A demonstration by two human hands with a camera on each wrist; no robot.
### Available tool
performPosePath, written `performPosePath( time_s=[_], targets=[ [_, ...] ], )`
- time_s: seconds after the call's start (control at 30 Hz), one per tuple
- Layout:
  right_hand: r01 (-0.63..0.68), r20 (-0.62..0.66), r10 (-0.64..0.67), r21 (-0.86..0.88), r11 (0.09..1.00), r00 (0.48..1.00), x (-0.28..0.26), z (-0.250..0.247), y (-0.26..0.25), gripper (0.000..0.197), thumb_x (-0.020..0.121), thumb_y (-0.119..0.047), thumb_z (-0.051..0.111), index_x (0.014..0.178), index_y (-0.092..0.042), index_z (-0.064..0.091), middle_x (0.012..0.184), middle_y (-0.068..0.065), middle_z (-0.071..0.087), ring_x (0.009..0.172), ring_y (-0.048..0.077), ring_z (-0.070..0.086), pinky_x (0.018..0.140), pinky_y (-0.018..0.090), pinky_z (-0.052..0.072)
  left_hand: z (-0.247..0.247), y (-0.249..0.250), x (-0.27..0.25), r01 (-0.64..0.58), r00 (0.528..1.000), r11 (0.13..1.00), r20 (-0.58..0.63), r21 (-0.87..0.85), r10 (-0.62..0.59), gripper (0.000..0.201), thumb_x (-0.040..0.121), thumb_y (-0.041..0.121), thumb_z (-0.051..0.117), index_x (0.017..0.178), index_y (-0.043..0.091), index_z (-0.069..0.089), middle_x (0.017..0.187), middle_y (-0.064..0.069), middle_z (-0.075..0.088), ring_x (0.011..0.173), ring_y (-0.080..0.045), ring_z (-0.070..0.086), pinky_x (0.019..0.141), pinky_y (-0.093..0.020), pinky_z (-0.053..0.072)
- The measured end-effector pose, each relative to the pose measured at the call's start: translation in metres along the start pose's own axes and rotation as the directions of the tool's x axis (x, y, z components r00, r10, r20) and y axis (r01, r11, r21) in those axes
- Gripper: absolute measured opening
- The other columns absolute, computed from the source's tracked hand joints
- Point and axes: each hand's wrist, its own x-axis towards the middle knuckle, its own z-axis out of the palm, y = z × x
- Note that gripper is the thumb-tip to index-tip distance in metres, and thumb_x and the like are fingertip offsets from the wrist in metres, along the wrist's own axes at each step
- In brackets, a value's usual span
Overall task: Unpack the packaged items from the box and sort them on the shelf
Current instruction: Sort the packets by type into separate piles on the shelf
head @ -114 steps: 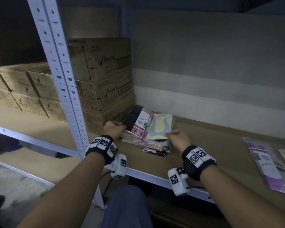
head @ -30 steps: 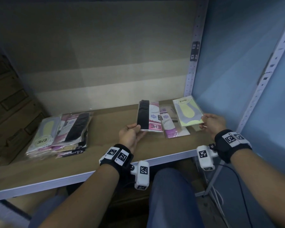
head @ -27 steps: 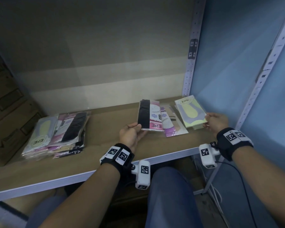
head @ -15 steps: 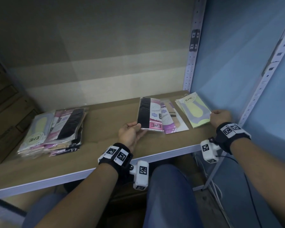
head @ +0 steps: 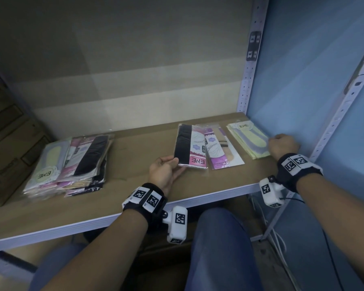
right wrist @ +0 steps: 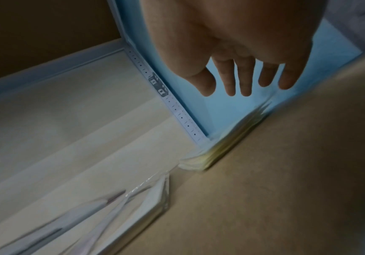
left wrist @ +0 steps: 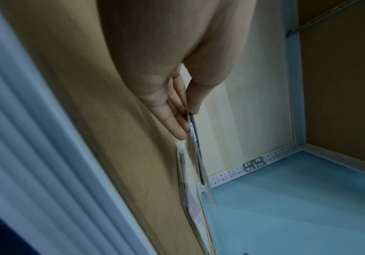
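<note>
My left hand [head: 175, 163] pinches the near end of a black-and-pink sock pack [head: 190, 148] between thumb and fingers; the pack lies almost flat just over the brown shelf [head: 135, 185]. The left wrist view shows the left hand [left wrist: 188, 124] with its thumb on top of the sock pack [left wrist: 195, 138] and its fingers underneath. Right of it lies a purple pack [head: 219, 149]. A small stack of yellow packs [head: 249, 139] sits by the blue side panel. My right hand [head: 283, 143] hovers beside it. The right wrist view shows the right hand [right wrist: 242, 86] with loose fingers, holding nothing above the yellow packs [right wrist: 231, 138].
A mixed pile of packs [head: 72, 162] lies at the shelf's left end, with cardboard boxes [head: 6, 143] beyond it. A perforated post [head: 248, 80] and blue panel [head: 303, 80] close off the right side. My knees in jeans are under the shelf's front edge.
I turned from the mixed pile to the shelf's right end. My right hand set the yellow pack on the stack and let go. My left hand still holds the black-and-pink pack.
</note>
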Motion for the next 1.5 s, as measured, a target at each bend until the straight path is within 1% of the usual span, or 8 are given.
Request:
performPosePath(
  time_s=[0.13,0.3,0.53,0.8,1.2,1.27,1.33,1.5],
  targets=[
    [0.079,0.005,-0.079,0.051,0.996,0.997,-0.015,0.006,-0.008,0.031,0.077,-0.034,0.057,0.101,-0.02,0.07,0.118,0.013,0.064,0.116,0.037,0.052,0.103,0.045,0.04,0.004,0.0,-0.003,-0.006,1.0,1.0,0.011,-0.012,0.007,0.014,0.087,-0.011,0.055,0.092,0.002,0.053,0.106,-0.022,0.056,0.096,-0.029,0.062,0.083,-0.042,0.057],
    [0.149,0.141,-0.197,0.293,0.944,0.97,-0.059,0.018,-0.031,0.019,0.086,-0.022,0.061,0.099,-0.01,0.069,0.1,0.006,0.066,0.098,0.022,0.06,0.09,0.026,0.044,0.006,0.003,-0.011,-0.021,0.999,0.999,0.038,-0.032,0.022,0.014,0.087,-0.011,0.055,0.092,0.002,0.053,0.111,-0.025,0.056,0.095,-0.03,0.064,0.079,-0.04,0.059],
    [-0.173,0.542,-0.185,0.542,0.823,0.82,-0.118,0.035,-0.057,0.022,0.089,-0.018,0.062,0.109,-0.007,0.061,0.098,0.012,0.072,0.08,0.025,0.069,0.07,0.036,0.058,0.008,0.013,-0.025,-0.017,0.997,0.998,0.072,-0.061,0.021,0.017,0.088,-0.013,0.053,0.093,0.003,0.051,0.109,-0.025,0.053,0.104,-0.034,0.059,0.078,-0.04,0.06],
    [-0.238,0.585,-0.252,0.632,0.738,0.771,-0.14,0.037,-0.073,0.027,0.086,-0.005,0.064,0.113,0.0,0.058,0.104,0.018,0.07,0.089,0.028,0.068,0.069,0.036,0.058,-0.006,0.026,-0.036,-0.015,0.995,0.999,0.1,-0.039,0.019,0.019,0.088,-0.013,0.052,0.097,0.003,0.048,0.122,-0.035,0.054,0.112,-0.041,0.06,0.082,-0.038,0.058],
    [-0.266,0.593,-0.251,0.646,0.715,0.765,-0.144,0.044,-0.07,0.029,0.088,0.007,0.055,0.117,0.001,0.058,0.106,0.017,0.066,0.088,0.027,0.065,0.074,0.036,0.055,-0.021,0.037,-0.043,-0.105,0.992,0.973,0.089,0.204,0.088,0.023,0.088,0.009,0.064,0.105,0.007,0.048,0.102,-0.013,0.063,0.093,-0.024,0.064,0.087,-0.039,0.055],
    [-0.202,0.596,-0.276,0.61,0.767,0.754,-0.143,0.038,-0.07,0.027,0.09,0.006,0.052,0.114,-0.002,0.061,0.103,0.014,0.067,0.081,0.024,0.065,0.067,0.032,0.053,-0.03,0.046,-0.036,-0.276,0.953,0.807,0.039,0.523,0.301,0.024,0.086,0.015,0.067,0.103,0.011,0.051,0.101,-0.005,0.061,0.093,-0.02,0.061,0.085,-0.033,0.051],
    [-0.13,0.598,-0.29,0.559,0.819,0.747,-0.14,0.032,-0.07,0.027,0.091,0.006,0.05,0.111,-0.005,0.065,0.102,0.013,0.068,0.08,0.023,0.065,0.065,0.031,0.054,-0.042,0.058,-0.028,-0.422,0.846,0.496,0.134,0.759,0.515,0.021,0.084,0.016,0.069,0.1,0.014,0.055,0.099,0.001,0.061,0.09,-0.015,0.057,0.08,-0.026,0.045],
    [0.039,0.622,-0.315,0.416,0.909,0.717,-0.134,0.023,-0.07,0.026,0.091,0.004,0.051,0.103,-0.01,0.069,0.1,0.007,0.068,0.087,0.023,0.066,0.078,0.038,0.057,-0.069,0.092,-0.017,-0.523,0.637,-0.017,0.404,0.852,0.657,0.019,0.083,0.014,0.065,0.101,0.011,0.062,0.106,-0.005,0.063,0.1,-0.022,0.056,0.09,-0.036,0.046]
  ],
)
